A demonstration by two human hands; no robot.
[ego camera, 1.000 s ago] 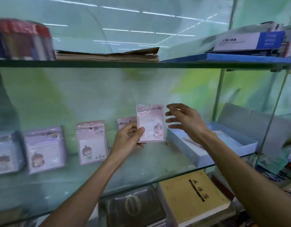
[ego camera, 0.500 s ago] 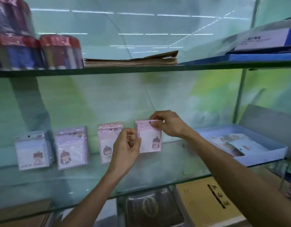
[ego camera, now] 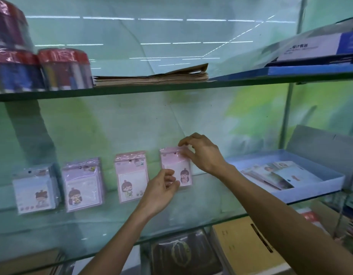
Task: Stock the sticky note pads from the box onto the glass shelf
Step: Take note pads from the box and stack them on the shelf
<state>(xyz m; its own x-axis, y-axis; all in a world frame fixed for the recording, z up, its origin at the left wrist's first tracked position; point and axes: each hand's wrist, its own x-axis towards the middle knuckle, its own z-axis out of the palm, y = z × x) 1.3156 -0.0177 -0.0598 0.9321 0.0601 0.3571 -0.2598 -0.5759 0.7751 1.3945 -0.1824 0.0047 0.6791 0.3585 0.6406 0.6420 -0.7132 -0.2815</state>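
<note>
A pink sticky note pad (ego camera: 174,164) in clear wrap stands upright against the back wall on the glass shelf (ego camera: 191,217). My right hand (ego camera: 201,153) pinches its top right corner. My left hand (ego camera: 161,190) holds its lower left edge. Three more stacks of pads lean on the wall to the left: a pink one (ego camera: 131,176), a lilac one (ego camera: 82,185) and a pale blue one (ego camera: 33,192). The open blue box (ego camera: 310,190) sits at the right end of the shelf with a few flat packets inside.
An upper glass shelf (ego camera: 171,89) carries wrapped red-capped tubes (ego camera: 62,70), a stack of brown paper (ego camera: 151,77) and a blue and white box (ego camera: 314,48). Below the shelf lie a yellow book (ego camera: 245,247) and a dark book (ego camera: 181,255). A metal upright (ego camera: 288,108) stands at the right.
My right hand came across from the box side and took the pad's top corner. Both hands set the pad back against the wall, right of the other stacks. The view swung left.
</note>
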